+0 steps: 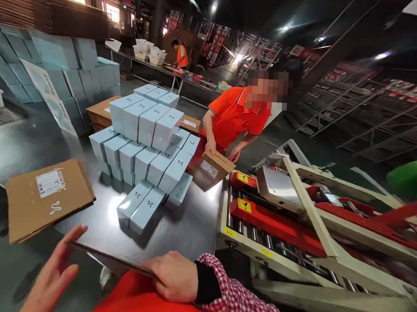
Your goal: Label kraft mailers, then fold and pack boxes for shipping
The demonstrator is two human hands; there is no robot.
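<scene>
My right hand is closed on the edge of a flat cardboard box, seen nearly edge-on in front of my body. Beside its left end, my left hand has thumb and fingers apart and holds nothing. Just beyond lies a stack of flattened brown cartons with a printed label, overhanging the table edge. Several pale blue boxes are piled in tiers on the metal table; a front pair sits lower.
Across the table, a co-worker in an orange shirt holds a labelled brown carton. A roller conveyor with red side belts and a cream frame adjoins the table's right side. More blue boxes and stacked cardboard stand at the left.
</scene>
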